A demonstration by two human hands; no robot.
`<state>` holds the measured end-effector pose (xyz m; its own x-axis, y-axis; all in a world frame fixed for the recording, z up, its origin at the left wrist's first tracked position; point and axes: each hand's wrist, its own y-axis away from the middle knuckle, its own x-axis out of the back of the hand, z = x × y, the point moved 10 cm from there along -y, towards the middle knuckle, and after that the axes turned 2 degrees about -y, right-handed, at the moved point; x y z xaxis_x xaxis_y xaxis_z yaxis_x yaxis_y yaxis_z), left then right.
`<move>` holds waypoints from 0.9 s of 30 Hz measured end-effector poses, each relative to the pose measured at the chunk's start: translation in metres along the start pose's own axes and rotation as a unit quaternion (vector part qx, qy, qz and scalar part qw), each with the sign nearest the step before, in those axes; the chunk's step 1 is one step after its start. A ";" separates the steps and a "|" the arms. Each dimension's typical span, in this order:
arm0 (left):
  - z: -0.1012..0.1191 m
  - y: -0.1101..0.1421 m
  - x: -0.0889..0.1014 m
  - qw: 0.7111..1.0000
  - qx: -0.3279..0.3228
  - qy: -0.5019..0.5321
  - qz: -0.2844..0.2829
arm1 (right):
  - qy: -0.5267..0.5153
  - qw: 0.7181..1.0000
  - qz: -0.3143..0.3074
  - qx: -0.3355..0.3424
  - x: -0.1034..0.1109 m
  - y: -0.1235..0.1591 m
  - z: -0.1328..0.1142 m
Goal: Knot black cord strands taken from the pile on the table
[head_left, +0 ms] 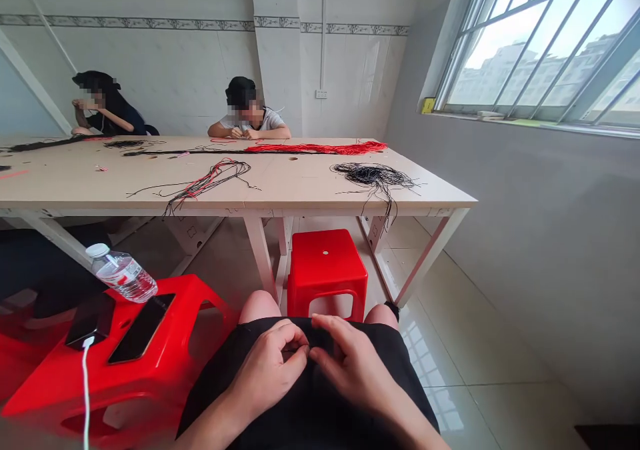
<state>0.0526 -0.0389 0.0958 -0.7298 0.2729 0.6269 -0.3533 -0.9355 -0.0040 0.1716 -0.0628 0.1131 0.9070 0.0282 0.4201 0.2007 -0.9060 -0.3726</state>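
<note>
Above my lap, over the black shorts (pixel 320 410), my two hands meet at the fingertips. My left hand (pixel 275 360) is closed, its thumb and index finger pinched together. Whatever lies in that pinch is too small and dark to make out against the black cloth. My right hand (pixel 353 360) is beside it, with the thumb tip close to the left fingertips. Its index finger and thumb are apart, and the other fingers are curled and partly hidden.
Ahead, a long table (pixel 300 187) bears a tangle of black cords (pixel 373 175), a black-and-red cord bundle (pixel 215 177) and red strands (pixel 320 148). Two people sit behind it. A red stool (pixel 327 263) stands before me. Left, another stool (pixel 173 343) holds a bottle (pixel 125 273) and phone (pixel 143 327).
</note>
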 end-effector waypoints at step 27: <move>-0.015 0.004 -0.011 0.998 0.014 0.039 -0.043 | -0.111 0.988 -0.090 -0.056 -0.027 -0.001 0.009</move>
<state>0.0503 -0.0427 0.0778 -0.7411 0.3678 0.5617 -0.4006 -0.9136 0.0696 0.1503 -0.0587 0.0948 0.9216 0.2742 0.2749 0.3356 -0.9185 -0.2091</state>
